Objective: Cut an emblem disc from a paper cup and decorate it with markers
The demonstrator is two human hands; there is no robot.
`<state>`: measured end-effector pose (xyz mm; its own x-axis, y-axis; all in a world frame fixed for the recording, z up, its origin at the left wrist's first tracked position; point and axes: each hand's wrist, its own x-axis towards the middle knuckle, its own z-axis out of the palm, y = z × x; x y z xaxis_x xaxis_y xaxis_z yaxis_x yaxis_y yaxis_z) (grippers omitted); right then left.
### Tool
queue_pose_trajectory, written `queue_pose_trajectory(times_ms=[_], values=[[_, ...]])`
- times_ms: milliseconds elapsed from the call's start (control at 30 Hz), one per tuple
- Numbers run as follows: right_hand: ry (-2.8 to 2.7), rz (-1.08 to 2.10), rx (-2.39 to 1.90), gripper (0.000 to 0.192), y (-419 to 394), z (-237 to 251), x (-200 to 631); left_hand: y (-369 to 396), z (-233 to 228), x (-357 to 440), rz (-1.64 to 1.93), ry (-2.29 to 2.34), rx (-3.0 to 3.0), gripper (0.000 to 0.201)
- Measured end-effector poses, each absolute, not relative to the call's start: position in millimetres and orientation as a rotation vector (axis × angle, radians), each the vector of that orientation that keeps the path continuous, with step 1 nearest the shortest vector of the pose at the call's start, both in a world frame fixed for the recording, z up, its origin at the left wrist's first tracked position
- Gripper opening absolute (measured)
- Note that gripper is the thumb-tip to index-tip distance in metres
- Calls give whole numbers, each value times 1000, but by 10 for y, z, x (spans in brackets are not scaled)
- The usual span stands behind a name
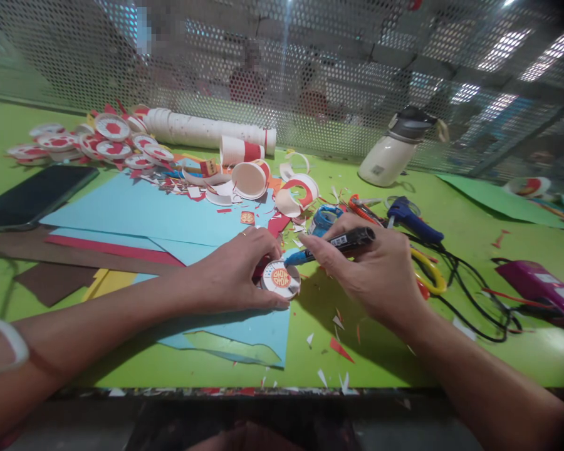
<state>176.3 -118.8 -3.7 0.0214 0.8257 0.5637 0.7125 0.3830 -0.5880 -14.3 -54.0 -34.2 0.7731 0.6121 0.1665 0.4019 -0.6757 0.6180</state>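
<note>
My left hand (249, 269) grips a small round paper-cup piece (289, 289) by its rim, thumb at the near side and fingers at the far side. Its white face carries a red and gold emblem in the middle and dark marks around it. In my right hand (373, 269) is a black and blue marker pen (343, 241), its tip at the upper right of the disc's face. Blue paper sheets (258, 319) lie under the left hand. A small square with a gold emblem (247, 217) rests just beyond it.
Decorated cup discs (113, 127) pile up at the back left, beside stacked paper cups (202, 128). A phone (32, 194) lies at left. A bottle (395, 147), a blue glue gun (413, 219) with a cable and a purple device (540, 288) are at right. Paper scraps litter the green table (380, 363).
</note>
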Motion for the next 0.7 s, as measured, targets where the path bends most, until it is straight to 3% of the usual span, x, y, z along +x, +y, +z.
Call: queue_pose_trajectory(times_ms=[700], values=[[-1708,156,-1306,40,-1183,-82,1687,-559,-316,-111,461,768,2463,29]])
